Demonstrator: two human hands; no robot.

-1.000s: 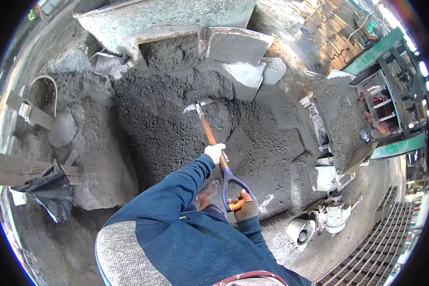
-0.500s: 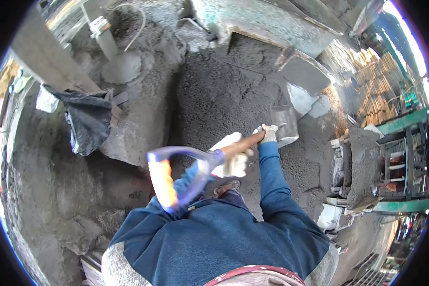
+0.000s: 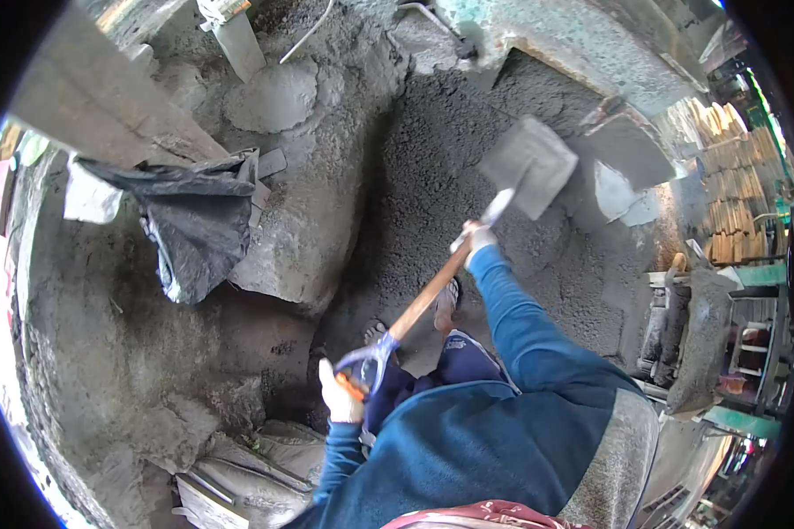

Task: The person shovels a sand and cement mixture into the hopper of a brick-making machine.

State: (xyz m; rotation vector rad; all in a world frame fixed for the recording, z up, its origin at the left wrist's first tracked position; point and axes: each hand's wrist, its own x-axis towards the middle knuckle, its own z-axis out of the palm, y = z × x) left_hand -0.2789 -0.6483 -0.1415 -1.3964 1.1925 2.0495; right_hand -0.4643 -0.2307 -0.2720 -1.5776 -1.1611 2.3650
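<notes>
A shovel (image 3: 432,295) with a wooden shaft slants across the middle of the view, its flat square blade (image 3: 547,167) up and to the right over the dark grey, crumbly material (image 3: 432,150) on the floor. My left hand (image 3: 340,394), in a pale glove, is closed round the orange bar of the blue D-shaped handle, close by my left thigh. Farther along, my gloved right hand (image 3: 476,240) grips the lower shaft just behind the metal socket, arm stretched forward. My feet (image 3: 447,304) show beneath the shaft.
A rough concrete block (image 3: 309,238) borders the left of the pit, with a black plastic sheet (image 3: 194,220) draped beside it. At the back stands a worn greenish metal wall (image 3: 573,62). Stacked tiles (image 3: 737,185) and a green-framed machine (image 3: 759,353) are on the right.
My left hand has moved from beside the shaft to the D-handle and closed on it. The handle has swung down towards my lap, and the blade has gone forward.
</notes>
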